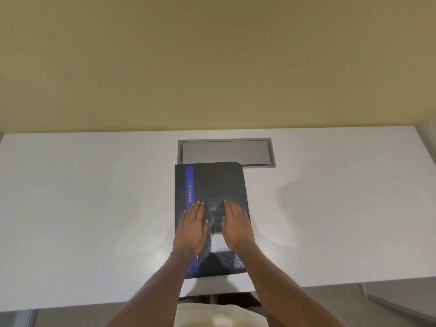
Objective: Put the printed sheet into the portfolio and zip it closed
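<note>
One portfolio (212, 185) on the white desk (94, 208), lying closed and flat, far edge just overlapping the grey metal cable hatch (226, 152) set into the desktop. Dark navy, pebbled leather-look cover, rounded corners, one blue stripe (189, 182) down the left side with "PORTFOLIO" printed along it in pale letters. Small pale card or window (218, 243) near the lower middle of the cover, between the two hands; too blurry to read. No telling whether that's the printed sheet. Two bare hands, both palm-down and flat on the cover, fingers straight and together, gripping nothing: left hand (192, 228) beside the stripe, right hand (237, 226) toward the right edge. Zipper not visible from up here. Smooth matte desktop, plain yellowish wall (212, 55) behind.
</note>
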Motion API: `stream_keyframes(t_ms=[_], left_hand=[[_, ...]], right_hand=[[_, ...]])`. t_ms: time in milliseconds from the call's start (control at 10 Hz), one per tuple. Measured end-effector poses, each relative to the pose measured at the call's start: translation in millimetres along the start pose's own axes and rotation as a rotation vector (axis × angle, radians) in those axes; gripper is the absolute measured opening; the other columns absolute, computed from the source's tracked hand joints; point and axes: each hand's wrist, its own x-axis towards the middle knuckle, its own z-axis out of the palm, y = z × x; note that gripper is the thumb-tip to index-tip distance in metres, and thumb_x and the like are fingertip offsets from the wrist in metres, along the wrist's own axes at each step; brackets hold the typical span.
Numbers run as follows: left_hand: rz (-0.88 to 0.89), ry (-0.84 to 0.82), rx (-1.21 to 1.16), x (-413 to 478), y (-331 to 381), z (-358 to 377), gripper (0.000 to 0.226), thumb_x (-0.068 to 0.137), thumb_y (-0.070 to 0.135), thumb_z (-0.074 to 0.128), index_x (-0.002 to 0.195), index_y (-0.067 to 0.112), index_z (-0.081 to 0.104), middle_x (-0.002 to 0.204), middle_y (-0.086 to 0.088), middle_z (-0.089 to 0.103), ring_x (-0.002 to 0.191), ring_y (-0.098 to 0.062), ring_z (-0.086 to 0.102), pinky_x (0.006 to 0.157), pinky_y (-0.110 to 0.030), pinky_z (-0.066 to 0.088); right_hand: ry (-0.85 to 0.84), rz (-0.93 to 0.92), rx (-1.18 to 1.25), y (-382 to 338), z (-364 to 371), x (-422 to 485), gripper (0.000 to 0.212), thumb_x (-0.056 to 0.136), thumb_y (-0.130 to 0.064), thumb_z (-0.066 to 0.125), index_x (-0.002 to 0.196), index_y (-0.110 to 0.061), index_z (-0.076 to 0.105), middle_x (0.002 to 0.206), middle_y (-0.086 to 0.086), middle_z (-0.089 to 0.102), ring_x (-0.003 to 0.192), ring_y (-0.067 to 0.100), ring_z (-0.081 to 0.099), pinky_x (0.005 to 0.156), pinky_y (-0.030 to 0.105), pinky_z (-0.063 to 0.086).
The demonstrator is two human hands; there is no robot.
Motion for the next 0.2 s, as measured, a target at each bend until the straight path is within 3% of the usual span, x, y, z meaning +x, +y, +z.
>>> stream_keyframes(t_ms=[100, 200], left_hand=[[0.083, 0.083, -0.031, -3.4, -5.9, -1.4, 0.058, 0.107, 0.033, 0.041, 0.16, 0.014, 0.028, 0.168, -0.004, 0.028, 0.155, -0.022, 0.024, 0.128, -0.041, 0.015], [0.158, 0.169, 0.086, -16.6, 2.9, -18.1, 0.059, 0.109, 0.033, 0.036, 0.163, 0.015, 0.02, 0.17, -0.001, 0.019, 0.158, -0.019, 0.013, 0.127, -0.036, 0.003]], right_hand=[[0.039, -0.017, -0.043, 3.8, -6.3, -11.6, 0.058, 0.106, -0.027, 0.03, 0.161, -0.014, 0.014, 0.169, 0.003, 0.015, 0.156, 0.021, 0.012, 0.128, 0.038, 0.009], [0.077, -0.033, -0.104, 2.3, -20.2, -16.1, 0.061, 0.107, -0.036, 0.025, 0.161, -0.016, 0.007, 0.17, 0.003, 0.004, 0.157, 0.022, 0.002, 0.128, 0.041, 0.005]])
